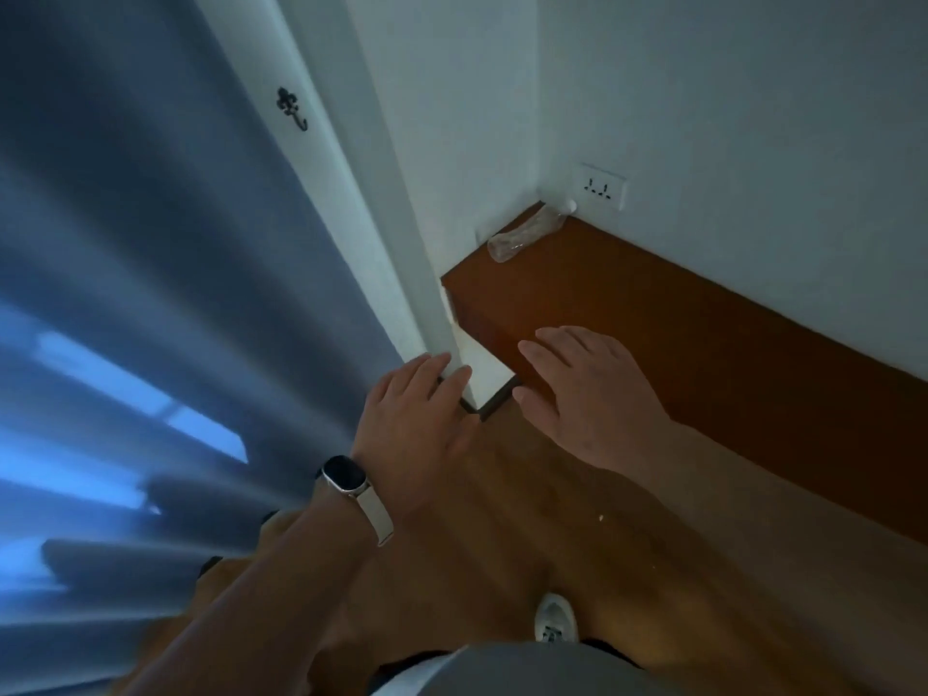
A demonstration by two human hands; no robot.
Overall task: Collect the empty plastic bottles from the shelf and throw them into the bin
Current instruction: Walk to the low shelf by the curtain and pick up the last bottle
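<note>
A clear empty plastic bottle [522, 236] with a white cap lies on its side on the brown wooden shelf [653, 313], in the far corner against the white wall. My left hand [417, 434], with a watch on its wrist, is stretched forward with straight fingers near the corner of the white pillar. My right hand [582, 389] hovers over the near end of the shelf, fingers spread and holding nothing. Both hands are well short of the bottle. No bin is in view.
A blue curtain [150, 293] fills the left side. A white pillar [381, 243] with a black hook [291, 108] stands between curtain and shelf. A wall socket [600, 185] sits just behind the bottle. Wooden floor [627, 545] and my shoe [555, 617] lie below.
</note>
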